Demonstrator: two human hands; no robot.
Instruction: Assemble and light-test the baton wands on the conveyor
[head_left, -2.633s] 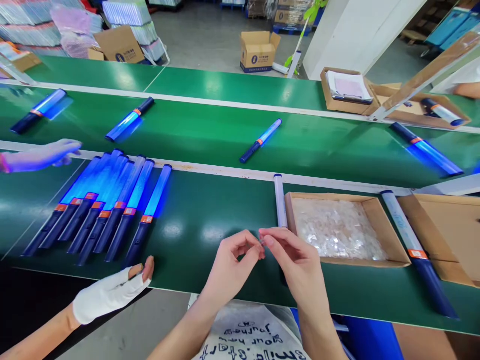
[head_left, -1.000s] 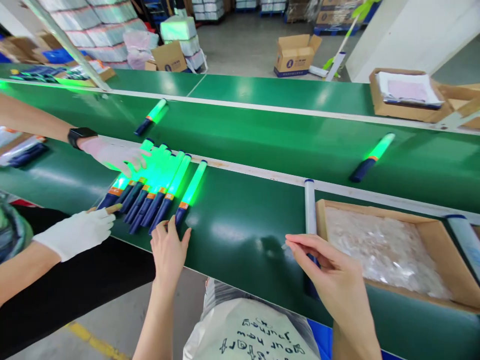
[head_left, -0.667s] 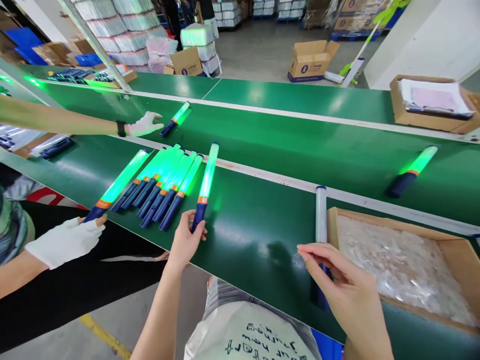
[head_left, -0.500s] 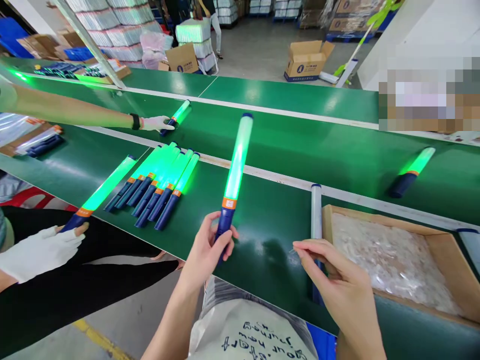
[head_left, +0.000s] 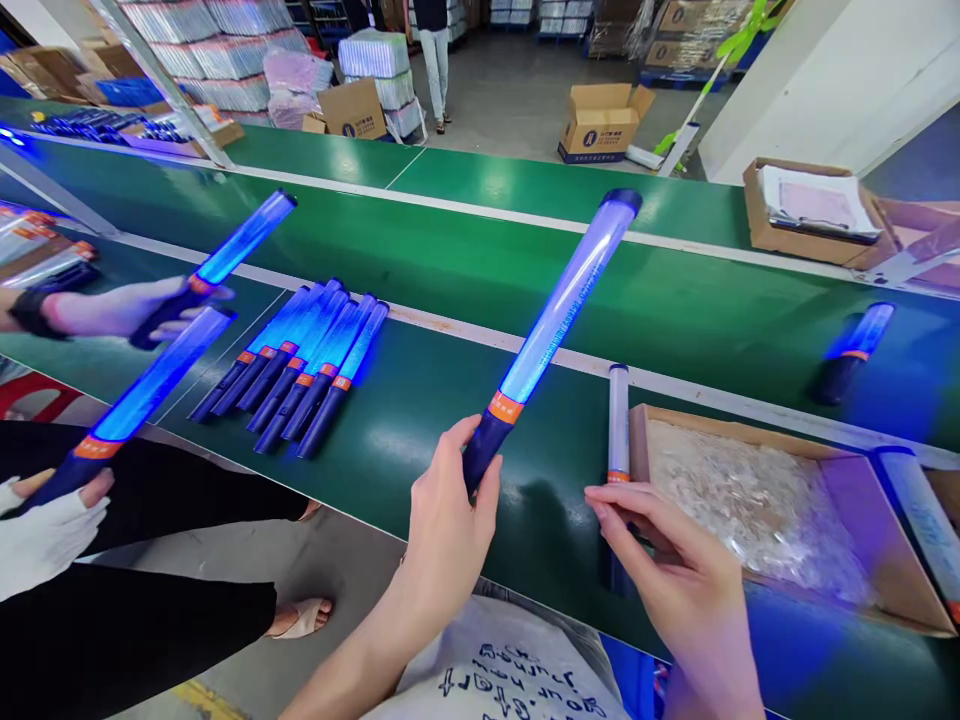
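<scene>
My left hand [head_left: 450,500] is wrapped round the dark handle of a light stick [head_left: 559,300], whose tube glows blue and tilts up to the right. Thumb and fingertips of my right hand [head_left: 667,560] are pinched together; what they hold, if anything, is too small to make out. Behind that hand an unlit light stick [head_left: 619,420] lies on the green table [head_left: 420,430]. To the right, a cardboard tray [head_left: 911,545] holds many small clear plastic pieces. Several blue-lit sticks [head_left: 300,365] lie in a row left of my left hand.
At the left, a co-worker's gloved hands hold two glowing sticks [head_left: 247,240] [head_left: 161,385]. Another lit stick [head_left: 866,340] lies on the green belt [head_left: 720,320] beyond the tray. A box of papers [head_left: 817,225] stands at the far right.
The sticks' light has turned from green to blue. The stick in my left hand has tilted to the right. A co-worker's gloved hand has drawn a stick back from the belt, toward the left.
</scene>
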